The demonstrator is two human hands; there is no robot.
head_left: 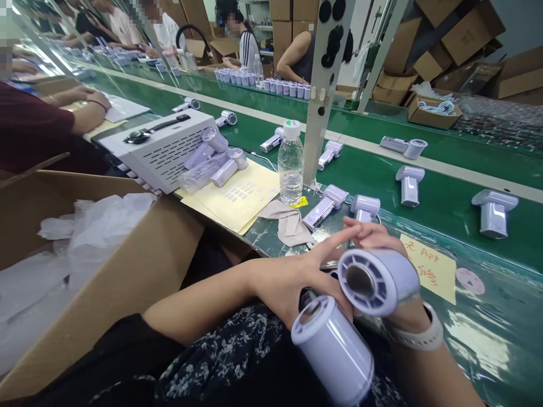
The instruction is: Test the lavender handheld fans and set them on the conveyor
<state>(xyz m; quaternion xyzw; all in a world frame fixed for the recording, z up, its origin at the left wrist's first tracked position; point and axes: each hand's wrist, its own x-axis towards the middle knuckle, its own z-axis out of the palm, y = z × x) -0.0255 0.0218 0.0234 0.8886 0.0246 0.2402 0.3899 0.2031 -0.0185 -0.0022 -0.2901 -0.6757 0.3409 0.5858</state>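
At left, one open carton [139, 260] and one slotted case [163, 150]; at centre, one clear bottle [291, 169]. Above the lap [220, 362], two lavender devices [335, 353] [401, 277]: the left hand [288, 285] grips the lower one, the right hand [377, 233] the upper.

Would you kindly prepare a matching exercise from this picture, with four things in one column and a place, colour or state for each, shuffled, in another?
Things:
1. Plastic water bottle
2. White vented case
3. Yellow note at right
4. Lavender handheld fan lowest in view

Places, colours, states:
A. bears red handwriting
B. at the person's left hand
C. green-topped cap
D. black handle on top

Pairs: 1-C, 2-D, 3-A, 4-B
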